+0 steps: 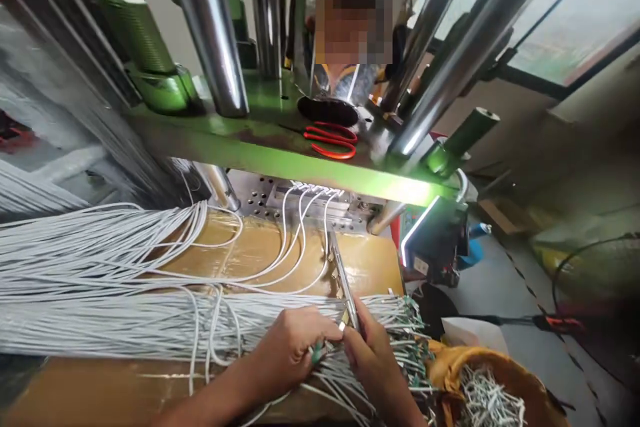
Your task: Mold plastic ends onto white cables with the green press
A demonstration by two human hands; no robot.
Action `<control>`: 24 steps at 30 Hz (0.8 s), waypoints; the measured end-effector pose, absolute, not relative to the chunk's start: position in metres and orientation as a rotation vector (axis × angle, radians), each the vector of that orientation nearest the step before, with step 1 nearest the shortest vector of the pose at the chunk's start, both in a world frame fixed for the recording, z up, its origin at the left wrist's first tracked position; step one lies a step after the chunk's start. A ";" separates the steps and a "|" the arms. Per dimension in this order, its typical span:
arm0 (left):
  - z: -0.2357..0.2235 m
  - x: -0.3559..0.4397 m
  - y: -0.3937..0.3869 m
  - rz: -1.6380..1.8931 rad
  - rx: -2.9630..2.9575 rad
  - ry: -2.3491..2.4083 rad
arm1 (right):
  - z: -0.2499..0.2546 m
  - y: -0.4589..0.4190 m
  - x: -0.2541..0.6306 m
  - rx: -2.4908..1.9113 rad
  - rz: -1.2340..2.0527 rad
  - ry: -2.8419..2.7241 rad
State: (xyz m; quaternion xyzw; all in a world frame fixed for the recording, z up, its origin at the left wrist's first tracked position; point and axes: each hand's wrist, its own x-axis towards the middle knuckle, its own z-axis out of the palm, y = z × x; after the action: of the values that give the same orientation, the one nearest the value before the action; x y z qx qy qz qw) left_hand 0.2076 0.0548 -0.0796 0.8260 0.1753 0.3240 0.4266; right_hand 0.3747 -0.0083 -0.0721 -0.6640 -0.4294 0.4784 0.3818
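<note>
Metal bar [343, 273], long and thin, is held at a tilt just below the middle of the frame, over the brown table [367, 265]. Its low end is gripped by the right hand [371, 350], likely so that the row of little gold bits [339, 292] along its side is left uncovered. Beside that end, a small white tip [343, 325] is pinched by the left hand [290, 343], with the fingers curled in; whether the bar is touched by the tip cannot be told.

White cables [100, 320] are laid in a thick row from the left edge, perhaps so that tangles are kept away. They look smooth, round and bendy. Green ends [413, 320] are bunched at the lower right. A few looped cables [284, 220] are bent up to a flat gray plate [270, 210] with round holes. Higher up, red-handled scissors [333, 140] are set on a hard green slab [240, 137]. At the lower right, curly white scraps [493, 397] are kept together in a round tan tub [447, 363].
</note>
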 end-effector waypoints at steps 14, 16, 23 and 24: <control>-0.094 0.207 0.051 0.817 2.379 0.447 | -0.075 -0.013 0.371 -1.605 1.230 -1.028; -0.095 0.208 0.051 0.784 2.300 0.463 | -0.077 -0.014 0.371 -1.633 1.181 -1.065; -0.073 0.214 0.067 0.489 1.569 0.876 | -0.071 -0.006 0.370 -1.713 1.280 -1.017; -0.070 0.213 0.069 0.514 1.494 0.890 | -0.070 -0.005 0.370 -1.719 1.299 -0.998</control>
State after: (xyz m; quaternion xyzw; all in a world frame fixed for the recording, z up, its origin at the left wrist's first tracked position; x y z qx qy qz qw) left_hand 0.2133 0.0693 -0.0705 0.6488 0.3867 0.2230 0.6163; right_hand 0.3697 -0.0047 -0.0705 -0.6712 -0.3897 0.5075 0.3742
